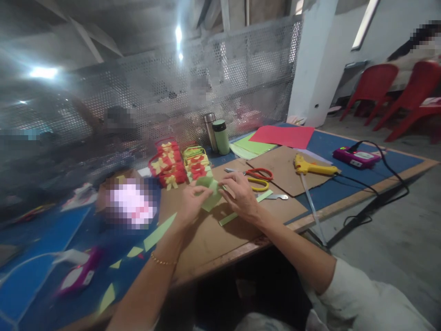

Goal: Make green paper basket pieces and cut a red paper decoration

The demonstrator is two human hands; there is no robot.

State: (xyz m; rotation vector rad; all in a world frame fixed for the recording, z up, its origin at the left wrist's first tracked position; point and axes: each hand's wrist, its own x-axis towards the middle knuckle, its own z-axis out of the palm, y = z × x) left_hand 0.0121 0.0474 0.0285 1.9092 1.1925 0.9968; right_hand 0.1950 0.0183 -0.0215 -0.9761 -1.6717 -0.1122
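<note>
Between my two hands is a piece of light green paper (211,197), curved and held above the brown cardboard (220,243). My left hand (193,201) pinches its left side, and my right hand (239,193) pinches its right edge. Just beyond my right hand lie scissors with red handles (263,174) and scissors with yellow handles (259,185). A green paper strip (229,219) lies under my right hand. Another green strip (160,232) rests beside my left forearm. Behind my hands stand small red paper baskets with yellow bows (168,165) and green ones with red bows (197,165).
A yellow glue gun (315,168) lies on cardboard at the right, its cord running to a purple power strip (356,157). Red paper (282,135), a green bottle (221,138) and a steel flask (209,131) stand farther back. Green scraps (107,296) lie left, near another purple power strip (78,276).
</note>
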